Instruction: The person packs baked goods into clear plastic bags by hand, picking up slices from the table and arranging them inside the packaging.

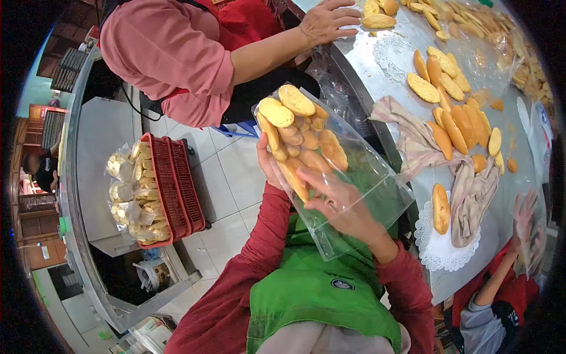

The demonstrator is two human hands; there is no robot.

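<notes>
A clear plastic bag point(365, 194) is held up in front of my green apron, its upper part packed with yellow-topped bread slices point(296, 100). My left hand point(270, 164) is closed around the bag's left side, supporting it from below and behind. Plastic lies over my right hand point(341, 206), which reaches in through the bag's near end. Its fingers are bent against a bread slice point(293, 179) on the lower left of the pack; the fingertips are partly hidden. The bag's loose lower part hangs around my right wrist.
To the right, a metal table point(401, 65) bears loose bread slices point(457, 127), a crumpled cloth point(471, 200) and lace doilies point(436, 248). A co-worker's arm point(271, 56) rests at its far edge; another person's hand point(525, 218) is at right. Red crates point(171, 189) hold bagged bread at left.
</notes>
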